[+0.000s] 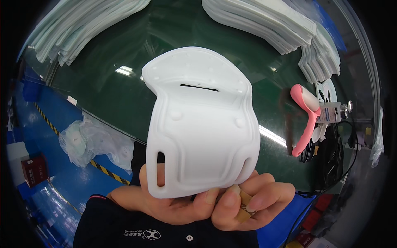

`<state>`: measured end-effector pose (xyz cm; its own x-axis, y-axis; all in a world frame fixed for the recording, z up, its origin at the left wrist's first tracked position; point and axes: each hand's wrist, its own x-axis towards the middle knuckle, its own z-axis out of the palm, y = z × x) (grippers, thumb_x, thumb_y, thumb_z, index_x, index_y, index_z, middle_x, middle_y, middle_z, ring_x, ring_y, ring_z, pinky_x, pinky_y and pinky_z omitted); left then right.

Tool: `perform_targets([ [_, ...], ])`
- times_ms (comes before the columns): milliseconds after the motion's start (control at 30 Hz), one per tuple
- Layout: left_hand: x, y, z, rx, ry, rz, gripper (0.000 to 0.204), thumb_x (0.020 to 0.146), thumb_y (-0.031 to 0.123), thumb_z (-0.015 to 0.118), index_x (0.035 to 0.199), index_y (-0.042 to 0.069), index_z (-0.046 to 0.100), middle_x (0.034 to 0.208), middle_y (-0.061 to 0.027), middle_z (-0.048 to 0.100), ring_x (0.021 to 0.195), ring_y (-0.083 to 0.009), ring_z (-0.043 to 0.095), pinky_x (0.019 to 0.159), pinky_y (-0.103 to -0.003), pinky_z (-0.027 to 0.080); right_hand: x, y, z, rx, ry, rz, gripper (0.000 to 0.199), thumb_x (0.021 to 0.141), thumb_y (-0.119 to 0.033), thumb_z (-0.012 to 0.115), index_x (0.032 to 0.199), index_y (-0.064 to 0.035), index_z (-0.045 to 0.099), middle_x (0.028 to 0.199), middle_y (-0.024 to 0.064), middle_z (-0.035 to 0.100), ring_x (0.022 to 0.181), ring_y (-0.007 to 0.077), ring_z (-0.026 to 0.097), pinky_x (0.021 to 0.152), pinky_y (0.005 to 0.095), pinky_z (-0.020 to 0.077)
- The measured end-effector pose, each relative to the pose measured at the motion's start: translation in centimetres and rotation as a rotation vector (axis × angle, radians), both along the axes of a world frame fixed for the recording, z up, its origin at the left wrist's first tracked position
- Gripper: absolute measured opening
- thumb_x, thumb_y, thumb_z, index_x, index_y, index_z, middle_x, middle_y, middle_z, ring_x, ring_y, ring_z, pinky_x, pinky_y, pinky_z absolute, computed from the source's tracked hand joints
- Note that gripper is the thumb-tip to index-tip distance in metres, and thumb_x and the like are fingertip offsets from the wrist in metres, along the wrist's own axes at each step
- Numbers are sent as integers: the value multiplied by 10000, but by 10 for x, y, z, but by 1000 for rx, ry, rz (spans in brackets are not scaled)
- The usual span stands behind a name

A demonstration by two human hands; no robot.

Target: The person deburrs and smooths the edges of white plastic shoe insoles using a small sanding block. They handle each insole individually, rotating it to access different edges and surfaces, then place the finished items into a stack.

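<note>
A green table (111, 97) spreads beyond; at its near side a white moulded panel (209, 138) is held up, the left hand (175, 208) clamped on its near left corner. The right hand (252, 202), close beside, pinches a tan slip (245, 203) (partly hidden). A slackening left thumb could let the panel tip.

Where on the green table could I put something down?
Bare green tabletop shows between the left white stack and the held white panel, and between that panel and the pink tool. It's crowded at the right, around the bottle and black bundle; right white stacks fill the top right.
</note>
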<state>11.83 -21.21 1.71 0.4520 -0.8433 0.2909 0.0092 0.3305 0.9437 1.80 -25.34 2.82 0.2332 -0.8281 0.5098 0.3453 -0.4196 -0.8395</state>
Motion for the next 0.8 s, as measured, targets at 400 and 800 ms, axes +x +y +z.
perform_targets([
  [400, 1, 3, 3, -86, -50, -9, 185, 680, 2, 576, 857, -50, 568, 805, -102, 609, 696, -134, 594, 582, -220, 466, -5, -4, -1, 29, 25, 87, 298, 642, 117, 599, 753, -37, 370, 608, 63, 470, 491, 128, 497, 503, 230, 428],
  [800, -4, -1, 2, -45, 16, 13, 349, 672, 71, 542, 980, -88, 504, 754, -132, 618, 759, -200, 609, 735, -311, 459, 5, 0, -2, 49, -24, 22, 333, 645, 104, 591, 815, -26, 336, 588, 61, 458, 476, 105, 461, 497, 220, 417],
])
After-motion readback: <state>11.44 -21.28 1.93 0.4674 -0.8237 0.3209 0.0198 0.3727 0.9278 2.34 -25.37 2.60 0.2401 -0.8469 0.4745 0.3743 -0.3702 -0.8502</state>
